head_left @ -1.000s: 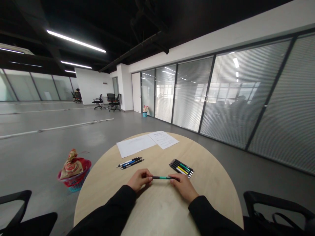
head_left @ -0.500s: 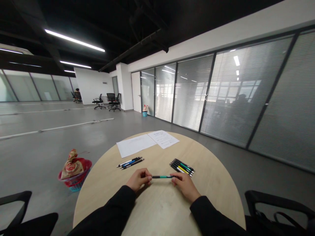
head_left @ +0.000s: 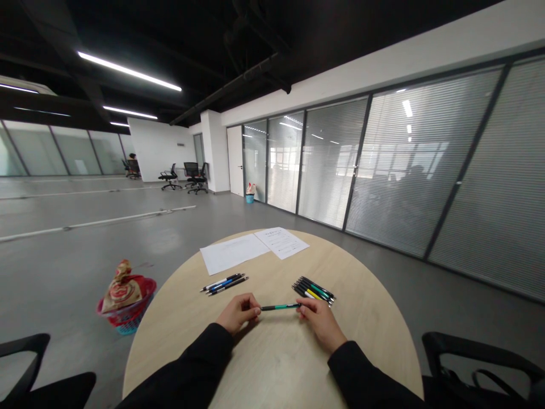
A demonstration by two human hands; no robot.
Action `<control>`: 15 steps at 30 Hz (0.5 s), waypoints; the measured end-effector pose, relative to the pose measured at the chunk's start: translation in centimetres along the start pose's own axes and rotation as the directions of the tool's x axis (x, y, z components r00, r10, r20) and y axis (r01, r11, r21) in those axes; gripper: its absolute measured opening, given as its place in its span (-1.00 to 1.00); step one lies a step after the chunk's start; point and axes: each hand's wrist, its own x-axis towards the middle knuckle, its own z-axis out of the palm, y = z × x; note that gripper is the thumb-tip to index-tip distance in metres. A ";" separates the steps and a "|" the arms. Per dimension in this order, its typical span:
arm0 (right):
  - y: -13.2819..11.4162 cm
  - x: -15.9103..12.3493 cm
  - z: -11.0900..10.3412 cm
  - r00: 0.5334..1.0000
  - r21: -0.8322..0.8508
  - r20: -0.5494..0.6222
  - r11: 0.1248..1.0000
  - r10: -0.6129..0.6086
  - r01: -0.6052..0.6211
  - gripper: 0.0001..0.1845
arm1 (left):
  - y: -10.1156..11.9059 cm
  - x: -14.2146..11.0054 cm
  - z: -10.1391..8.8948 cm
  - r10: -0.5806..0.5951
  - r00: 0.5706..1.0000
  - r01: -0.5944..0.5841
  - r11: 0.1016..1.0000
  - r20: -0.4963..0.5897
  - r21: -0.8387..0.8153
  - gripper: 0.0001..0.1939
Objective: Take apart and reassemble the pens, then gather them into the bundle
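Observing a large office room with a grey floor [head_left: 85, 255]. A glass partition [head_left: 395, 165] with slatted blinds runs along the right side. Black office chairs [head_left: 170, 177] stand far off, with a seated person [head_left: 133, 166] beyond them. In the foreground is a round pale wooden table [head_left: 272, 369], with black chair arms [head_left: 468, 352] at the lower corners of the view. On the floor left of the table sits a red basket [head_left: 123, 319] holding a printed paper bag [head_left: 120, 292].

Two overlapping paper sheets [head_left: 255, 249] lie at the table's far side. Nearer are two separate groups of pens: a small group [head_left: 223, 283] on the left, a larger one [head_left: 313, 291] on the right. A green-and-black pen [head_left: 280, 307] lies level between the two black-sleeved hands, just left of the larger group. Left hand [head_left: 237, 313] closed, fingers pinching one end; right hand [head_left: 321, 324] closed on the other end.
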 end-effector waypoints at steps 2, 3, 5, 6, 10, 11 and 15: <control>0.2 0.1 -0.1 1.000 0.010 -0.004 1.000 -0.004 0.004 -0.56 | -0.1 0.1 -0.1 0.005 1.000 -0.005 1.000 0.006 0.010 -0.60; 0.4 0.2 -0.1 1.000 0.019 -0.006 1.000 -0.007 0.007 -0.56 | 0.0 0.1 -0.1 0.007 1.000 -0.007 1.000 0.007 0.015 -0.59; 0.6 0.3 -0.1 1.000 0.038 -0.009 0.999 -0.005 0.006 -0.57 | 0.0 0.1 -0.1 0.010 1.000 -0.010 1.000 0.010 0.022 -0.59; 0.6 0.4 0.0 1.000 0.050 -0.013 0.999 0.000 0.001 -0.57 | 0.0 0.1 -0.1 0.010 1.000 -0.011 1.000 0.012 0.021 -0.59; 0.7 0.4 0.2 0.999 0.089 -0.043 0.996 0.009 -0.005 -0.57 | 0.0 0.1 -0.1 0.024 1.000 -0.024 1.000 0.008 0.000 -0.59; 0.7 0.4 0.2 0.999 0.097 -0.053 0.995 0.008 -0.003 -0.56 | 0.0 0.1 -0.1 0.028 1.000 -0.028 1.000 0.002 0.001 -0.59; 0.5 0.3 0.3 0.997 0.110 -0.077 0.994 -0.003 0.012 -0.55 | 0.1 0.1 0.0 0.035 0.999 -0.035 0.999 -0.008 0.006 -0.60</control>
